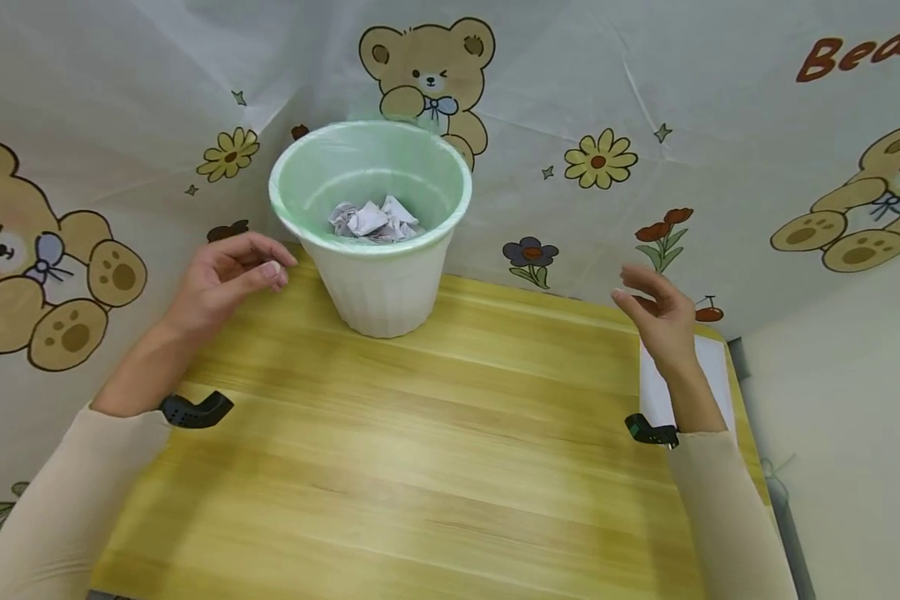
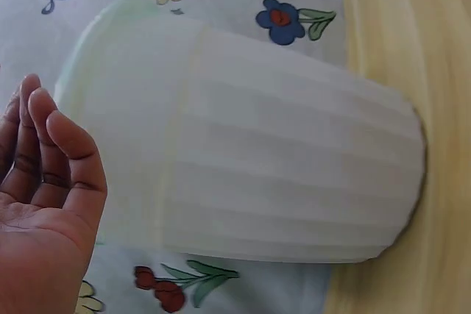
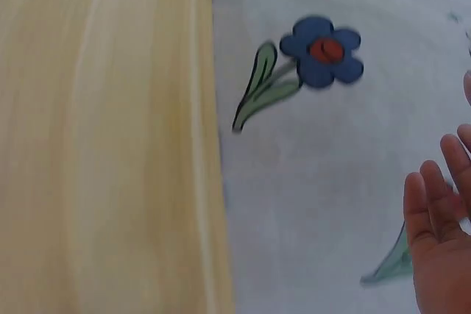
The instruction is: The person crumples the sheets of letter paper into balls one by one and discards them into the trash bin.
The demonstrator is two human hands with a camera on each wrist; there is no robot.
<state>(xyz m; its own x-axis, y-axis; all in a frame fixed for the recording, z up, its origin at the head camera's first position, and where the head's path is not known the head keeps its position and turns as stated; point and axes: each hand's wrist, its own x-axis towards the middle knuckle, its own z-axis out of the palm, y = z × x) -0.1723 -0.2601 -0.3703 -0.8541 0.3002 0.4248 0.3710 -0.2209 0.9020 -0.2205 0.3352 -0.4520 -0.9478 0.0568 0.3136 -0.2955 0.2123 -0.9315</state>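
A white ribbed bin [image 1: 390, 287] with a pale green inside stands upright at the back of the table, left of centre. Crumpled paper [image 1: 375, 220] lies at its bottom. Just left of the bin, my left hand [image 1: 228, 275] hovers with loosely bent fingers and holds nothing. In the left wrist view, the bin's side [image 2: 280, 145] fills the middle beside that hand [image 2: 51, 174]. My right hand [image 1: 660, 321] is raised at the far right, holding nothing, above a white sheet of paper [image 1: 652, 392]. The right wrist view catches only part of this hand [image 3: 441, 240] at its edge.
The yellow wood-grain table [image 1: 420, 467] spans the lower middle. Behind it hangs a white cloth [image 1: 540, 67] printed with bears and flowers. A pale wall or panel [image 1: 855, 400] borders the right side. Small black wrist devices [image 1: 197, 410] sit at both sleeve cuffs.
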